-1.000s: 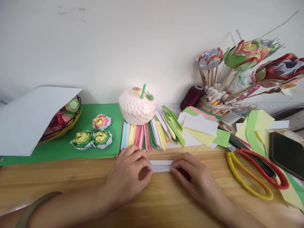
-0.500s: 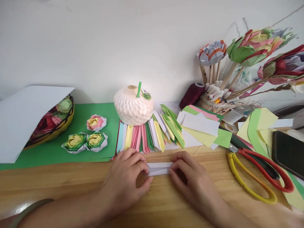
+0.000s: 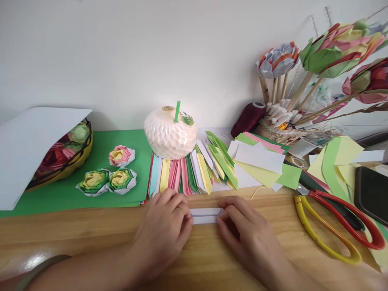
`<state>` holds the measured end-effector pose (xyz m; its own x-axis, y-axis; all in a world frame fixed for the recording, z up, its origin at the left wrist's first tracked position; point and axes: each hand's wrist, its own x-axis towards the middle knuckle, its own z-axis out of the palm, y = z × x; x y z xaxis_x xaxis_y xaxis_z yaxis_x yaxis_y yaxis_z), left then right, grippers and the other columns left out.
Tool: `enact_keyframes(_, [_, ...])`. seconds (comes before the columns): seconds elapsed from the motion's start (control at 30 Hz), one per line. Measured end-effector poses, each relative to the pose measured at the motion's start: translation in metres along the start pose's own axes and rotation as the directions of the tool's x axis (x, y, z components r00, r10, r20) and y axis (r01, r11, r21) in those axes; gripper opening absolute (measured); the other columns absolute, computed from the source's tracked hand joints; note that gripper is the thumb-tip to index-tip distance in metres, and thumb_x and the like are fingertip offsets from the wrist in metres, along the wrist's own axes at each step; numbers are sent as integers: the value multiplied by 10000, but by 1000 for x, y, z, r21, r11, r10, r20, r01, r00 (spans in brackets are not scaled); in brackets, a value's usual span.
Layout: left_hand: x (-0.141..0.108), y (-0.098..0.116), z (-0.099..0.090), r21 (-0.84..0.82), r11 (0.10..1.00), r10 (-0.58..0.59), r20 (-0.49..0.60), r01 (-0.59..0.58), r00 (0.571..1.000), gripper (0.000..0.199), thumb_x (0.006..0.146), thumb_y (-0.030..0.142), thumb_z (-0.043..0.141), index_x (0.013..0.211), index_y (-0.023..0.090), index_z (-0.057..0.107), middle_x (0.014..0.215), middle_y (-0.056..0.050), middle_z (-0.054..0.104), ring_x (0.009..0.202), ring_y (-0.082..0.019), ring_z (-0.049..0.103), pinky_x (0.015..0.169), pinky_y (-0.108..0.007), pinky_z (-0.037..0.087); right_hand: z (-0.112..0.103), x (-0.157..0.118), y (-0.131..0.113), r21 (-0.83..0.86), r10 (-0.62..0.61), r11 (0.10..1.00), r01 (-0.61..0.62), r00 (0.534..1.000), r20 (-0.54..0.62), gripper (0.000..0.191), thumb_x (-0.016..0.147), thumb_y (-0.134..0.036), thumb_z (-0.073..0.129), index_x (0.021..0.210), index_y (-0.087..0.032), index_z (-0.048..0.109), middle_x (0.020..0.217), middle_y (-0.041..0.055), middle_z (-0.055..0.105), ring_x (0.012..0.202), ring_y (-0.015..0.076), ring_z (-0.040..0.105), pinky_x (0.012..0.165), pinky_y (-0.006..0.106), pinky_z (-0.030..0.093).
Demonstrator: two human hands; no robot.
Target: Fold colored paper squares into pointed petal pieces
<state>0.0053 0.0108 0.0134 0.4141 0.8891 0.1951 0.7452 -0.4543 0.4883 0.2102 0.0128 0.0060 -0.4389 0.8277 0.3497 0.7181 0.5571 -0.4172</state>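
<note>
A narrow strip of folded white paper (image 3: 205, 218) lies on the wooden table between my hands, its long edges turned in toward the middle. My left hand (image 3: 169, 228) pinches its left end with thumb and fingers. At the right end, my right hand (image 3: 242, 230) grips the paper the same way; my fingers cover both ends. Just beyond it, folded paper pieces (image 3: 175, 178) in pink, yellow, green and white stand in a row. Behind that row sits a white, textured, coconut-like container (image 3: 170, 135) with a green straw.
Three paper flowers (image 3: 123, 180) rest on green sheets (image 3: 100, 141) at left, beside a basket (image 3: 81, 161) under white paper. To the right lie scissors (image 3: 330, 222), loose paper (image 3: 260, 157), a phone (image 3: 372, 194), a thread spool (image 3: 247, 119) and paper flowers on sticks (image 3: 277, 60).
My left thumb has closed in against the paper's left end, and the strip's folded edges lie flatter. The camera view has shifted slightly.
</note>
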Motion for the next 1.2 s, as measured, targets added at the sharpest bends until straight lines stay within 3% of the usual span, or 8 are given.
enact_keyframes(0.37, [4,-1,0,156,984,94,-30,-88,995,149,818,124,461,710,148,560,766,-57,571,794,-242,453,679,-404,346,-1,2,0,48,11,999,-12,1000,20,161,836,-89,431,752,-207,502,843,54,578,714,175,578,606,288,494])
enact_keyframes(0.5, [3,-1,-3,138,989,58,5,-58,998,154,815,119,469,692,158,554,761,-45,567,796,-234,446,671,-385,331,-3,-1,4,80,13,997,-18,998,61,138,873,-99,428,825,-201,508,867,50,579,728,165,576,621,282,496])
enact_keyframes(0.73, [3,-2,-6,97,991,91,-20,-89,996,199,849,138,448,694,154,573,752,-50,576,784,-234,445,674,-388,318,-7,-4,5,-13,-119,993,121,988,94,249,886,-70,419,1018,-202,584,923,68,595,804,200,569,653,321,512])
enact_keyframes(0.97, [0,-10,-8,300,939,204,-89,-169,975,259,884,128,400,695,134,578,737,-77,601,744,-239,470,627,-384,346,-5,-6,6,-57,-149,987,153,987,68,262,880,-74,436,1012,-196,627,911,77,598,786,193,575,636,309,513])
enact_keyframes(1.03, [-1,-14,-8,310,912,314,-109,-268,943,286,914,113,359,775,124,608,822,-92,642,768,-235,493,646,-384,388,-4,-6,7,-49,-152,987,154,987,54,257,885,-78,436,1006,-190,634,900,78,601,777,192,574,632,308,512])
enact_keyframes(1.13, [-4,-20,-6,343,789,561,-63,-510,825,307,956,109,319,1035,114,616,1097,-99,651,957,-248,537,795,-416,438,-4,-6,7,-48,-161,986,163,986,37,242,893,-94,439,1000,-173,641,880,83,606,768,195,572,624,311,515])
enact_keyframes(1.2, [-7,-24,-4,383,708,640,8,-593,768,324,970,113,309,1137,107,586,1179,-95,630,1056,-255,540,895,-446,418,-5,-6,7,-59,-170,983,172,985,36,241,897,-101,440,1010,-162,644,870,86,609,765,196,570,624,312,516])
